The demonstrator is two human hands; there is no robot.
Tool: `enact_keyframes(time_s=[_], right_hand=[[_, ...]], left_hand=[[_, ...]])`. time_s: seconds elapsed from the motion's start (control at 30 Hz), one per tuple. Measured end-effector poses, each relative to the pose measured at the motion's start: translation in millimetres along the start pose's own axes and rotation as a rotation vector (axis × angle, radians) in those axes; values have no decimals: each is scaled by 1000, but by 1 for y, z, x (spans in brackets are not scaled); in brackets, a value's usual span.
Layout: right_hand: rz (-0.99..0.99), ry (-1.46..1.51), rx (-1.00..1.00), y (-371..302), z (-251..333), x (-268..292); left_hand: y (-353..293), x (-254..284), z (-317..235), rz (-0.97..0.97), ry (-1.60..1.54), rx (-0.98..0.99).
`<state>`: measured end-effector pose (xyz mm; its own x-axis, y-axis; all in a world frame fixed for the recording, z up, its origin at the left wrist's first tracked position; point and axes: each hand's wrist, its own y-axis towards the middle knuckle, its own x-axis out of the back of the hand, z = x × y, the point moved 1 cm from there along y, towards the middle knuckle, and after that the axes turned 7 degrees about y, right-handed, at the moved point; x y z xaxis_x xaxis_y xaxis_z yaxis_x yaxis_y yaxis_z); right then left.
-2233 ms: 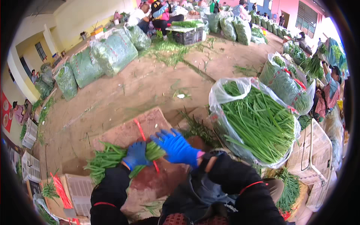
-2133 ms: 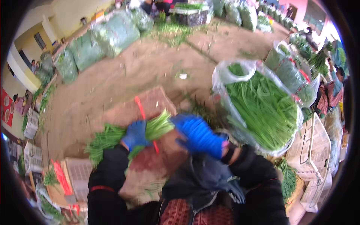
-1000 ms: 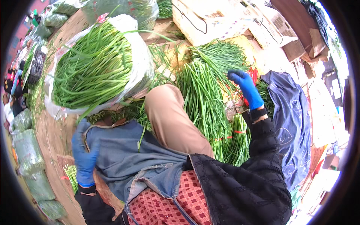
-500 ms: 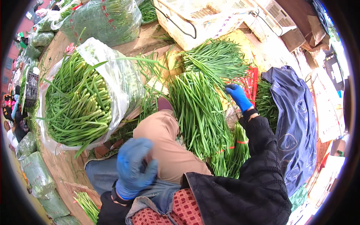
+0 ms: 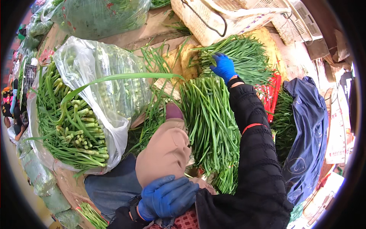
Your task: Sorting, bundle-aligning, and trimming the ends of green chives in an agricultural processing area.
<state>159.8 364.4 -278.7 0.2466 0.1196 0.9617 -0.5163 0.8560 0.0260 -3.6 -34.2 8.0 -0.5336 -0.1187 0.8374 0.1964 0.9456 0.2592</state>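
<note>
My right hand (image 5: 224,68), in a blue glove, is at the near left edge of the far pile of green chives (image 5: 249,57). Its fingers are bent around some chive leaves at that edge; how many is hidden. Below it lies a larger heap of long chives (image 5: 207,122), running toward my lap beside my bent knee. My left hand (image 5: 167,196), also gloved in blue, rests palm down across my lap with its fingers laid out side by side. Nothing shows in it. A red band (image 5: 252,126) circles my right sleeve.
An open plastic bag (image 5: 114,149) of thick green stalks stands at the left. White baskets (image 5: 251,19) are at the back. Red strips (image 5: 273,93) lie right of the chives, beside more greens under a dark blue cloth (image 5: 309,133). Tied stalks (image 5: 91,214) lie at lower left.
My right hand has moved away from me and slightly left, onto the far chives. My left hand has dropped to the right, onto my lap. The whole view has shifted a little.
</note>
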Motion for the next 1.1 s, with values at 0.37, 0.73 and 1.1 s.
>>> enact_keyframes(time_s=[0.37,0.73,1.1], right_hand=[[-305,84,147,36,5,-2],[-58,74,-93,50,-1,-48],[-74,-165,366,40,-2,22]], left_hand=[[10,0,14,23,44,41],[16,0,16,95,32,11],[20,2,15,65,31,63]])
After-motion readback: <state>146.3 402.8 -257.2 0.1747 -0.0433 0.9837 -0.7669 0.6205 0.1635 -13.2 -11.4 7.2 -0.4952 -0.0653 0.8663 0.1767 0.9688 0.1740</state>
